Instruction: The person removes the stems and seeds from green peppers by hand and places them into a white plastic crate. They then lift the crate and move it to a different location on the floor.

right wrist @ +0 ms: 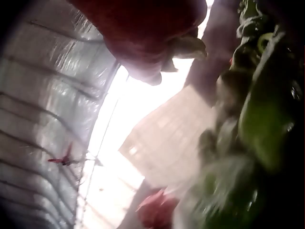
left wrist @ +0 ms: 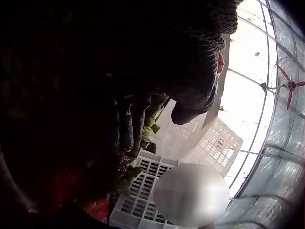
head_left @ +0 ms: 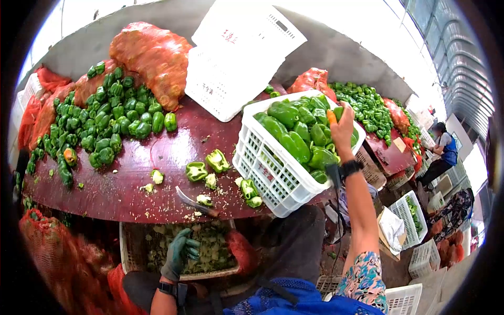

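Observation:
My bare right hand (head_left: 342, 131) is above the right side of a white crate (head_left: 278, 178) heaped with green peppers (head_left: 295, 147), its fingers round a partly orange, partly green pepper (head_left: 332, 116). In the right wrist view that hand (right wrist: 147, 38) is blurred, with a greenish piece (right wrist: 188, 47) at its fingertips. The gloved left hand (head_left: 180, 254) hangs below the table edge over a low crate of scraps (head_left: 157, 247), fingers loosely bent and holding nothing. Dark in the left wrist view, the glove (left wrist: 190, 81) shows little detail.
A curved knife (head_left: 195, 203) and cut peppers (head_left: 196, 171) lie on the red table (head_left: 121, 191). Whole peppers (head_left: 113, 113) are piled left beside a full net sack (head_left: 152, 63). White crates (head_left: 236, 68) stand at the back. A person in a blue vest (head_left: 447, 152) is at the far right.

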Demonstrator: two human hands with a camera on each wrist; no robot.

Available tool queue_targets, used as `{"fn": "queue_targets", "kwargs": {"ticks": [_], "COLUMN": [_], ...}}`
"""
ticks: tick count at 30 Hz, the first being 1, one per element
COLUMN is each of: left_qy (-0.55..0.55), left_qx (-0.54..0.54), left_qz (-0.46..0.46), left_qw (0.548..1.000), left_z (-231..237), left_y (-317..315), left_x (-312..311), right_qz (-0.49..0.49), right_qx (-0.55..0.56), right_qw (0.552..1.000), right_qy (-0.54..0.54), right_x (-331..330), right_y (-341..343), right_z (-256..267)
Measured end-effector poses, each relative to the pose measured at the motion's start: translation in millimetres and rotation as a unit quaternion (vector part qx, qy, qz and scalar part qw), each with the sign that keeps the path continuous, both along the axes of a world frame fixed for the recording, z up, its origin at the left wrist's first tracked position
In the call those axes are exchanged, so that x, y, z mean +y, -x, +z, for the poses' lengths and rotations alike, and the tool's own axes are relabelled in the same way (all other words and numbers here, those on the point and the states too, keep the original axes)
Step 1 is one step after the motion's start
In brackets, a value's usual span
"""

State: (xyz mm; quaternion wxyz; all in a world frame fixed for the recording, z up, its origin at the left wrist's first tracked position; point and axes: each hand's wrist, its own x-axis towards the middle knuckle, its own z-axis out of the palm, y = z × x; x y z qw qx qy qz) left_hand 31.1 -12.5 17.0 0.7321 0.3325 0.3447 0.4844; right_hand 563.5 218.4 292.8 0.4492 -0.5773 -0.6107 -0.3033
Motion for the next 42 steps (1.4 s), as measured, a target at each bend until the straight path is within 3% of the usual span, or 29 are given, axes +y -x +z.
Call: {"fn": "queue_targets", "kwargs": {"ticks": [2,6,8,10,11,13,14,15,17,18,20,22,23,27,30,34,35,38,42], "left_qy": [0.009,0.026,0.025,0.023,0.016,0.018,0.017,0.030,0.029,0.030,0.025,0.044,0.044,0.028,0.026,0.038,0.034,0.007,-0.035], "left_qx": [0.005,0.049,0.049,0.023,0.011,0.034,0.045,0.065,0.069,0.073,0.067,0.054,0.062,0.071,0.063,0.039,0.009,-0.003,-0.117], "left_qz": [-0.007,0.002,-0.001,-0.010,-0.020,-0.029,-0.035,-0.041,-0.045,-0.047,-0.070,-0.080,-0.086,-0.082,-0.079,-0.053,-0.040,-0.001,0.081], "left_qw": [1.000,0.998,0.998,0.999,1.000,0.999,0.998,0.997,0.996,0.996,0.995,0.994,0.993,0.994,0.995,0.997,0.999,1.000,0.989], "left_z": [-6,-3,-7,-13,-17,-10,-3,4,13,14,10,13,18,20,13,15,13,23,36], "left_y": [-2,3,2,4,6,2,-1,-3,-7,-6,-3,-5,-5,-6,-5,-6,-6,-10,-20], "left_x": [4,3,2,6,7,10,12,14,14,11,7,4,4,2,4,4,5,9,10], "right_qz": [-0.065,-0.068,-0.026,0.112,0.164,0.260,0.317,0.308,0.252,0.192,0.083,0.034,0.057,0.007,0.041,0.065,0.133,0.250,0.336], "right_qx": [-0.001,0.046,-0.042,0.046,0.020,0.003,0.023,0.029,-0.020,-0.002,-0.077,-0.118,-0.145,-0.199,-0.258,-0.150,-0.138,-0.038,0.024], "right_qw": [0.963,0.926,0.987,0.981,0.971,0.906,0.889,0.872,0.891,0.883,0.863,0.850,0.887,0.853,0.858,0.861,0.905,0.866,0.781], "right_qy": [0.261,0.369,0.151,0.151,0.170,0.335,0.329,0.381,0.378,0.428,0.492,0.512,0.435,0.482,0.441,0.482,0.380,0.432,0.526], "right_x": [45,51,15,-37,-71,-116,-122,-125,-102,-89,-72,-54,-50,-32,-19,-23,-30,-79,-139], "right_y": [-64,-80,-37,44,93,138,157,170,168,167,183,187,189,204,200,215,217,278,358], "right_z": [-32,-24,-7,11,10,-26,-60,-88,-158,-186,-202,-235,-250,-262,-279,-236,-237,-192,-200]}}
